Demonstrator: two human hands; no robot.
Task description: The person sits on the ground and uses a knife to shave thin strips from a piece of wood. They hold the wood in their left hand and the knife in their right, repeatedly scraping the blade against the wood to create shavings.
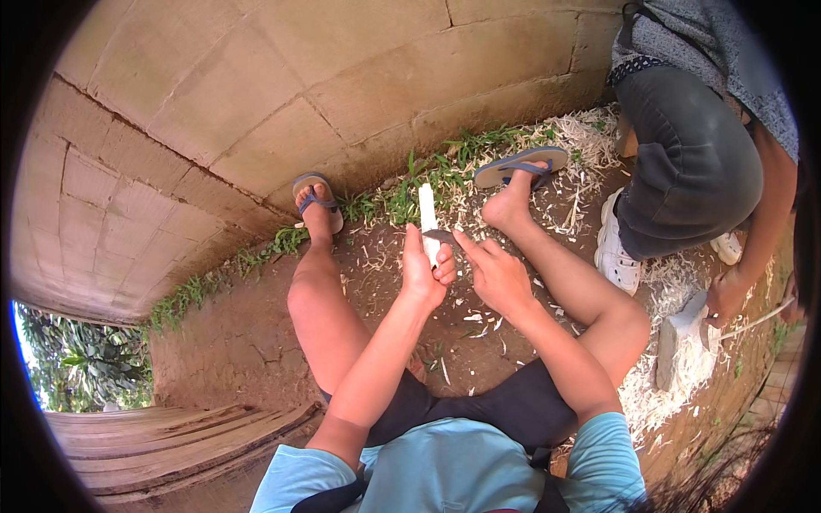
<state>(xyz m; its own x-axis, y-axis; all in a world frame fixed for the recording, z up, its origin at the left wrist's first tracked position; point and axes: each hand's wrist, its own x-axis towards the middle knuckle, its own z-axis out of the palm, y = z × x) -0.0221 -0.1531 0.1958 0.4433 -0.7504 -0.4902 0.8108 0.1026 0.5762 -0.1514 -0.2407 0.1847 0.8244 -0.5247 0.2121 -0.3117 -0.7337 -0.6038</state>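
My left hand [422, 274] is closed around the lower part of a pale piece of wood [427, 205], which stands up past the fingers and points away from me. My right hand [503, 280] grips a knife, its handle hidden in the palm. The dark knife blade [440, 235] lies across the wood just above my left fingers, with my right index finger stretched along its back. The wood looks whittled, with light, bare faces. Both hands are held over the ground between my bent legs.
Pale shavings [590, 137] litter the brown dirt [479, 363]. A block wall [325, 77] rises ahead, with grass [402, 201] at its foot. To the right, a co-worker's hand [727, 295] is beside a whitish block [680, 346]. Wooden boards [188, 445] lie at lower left.
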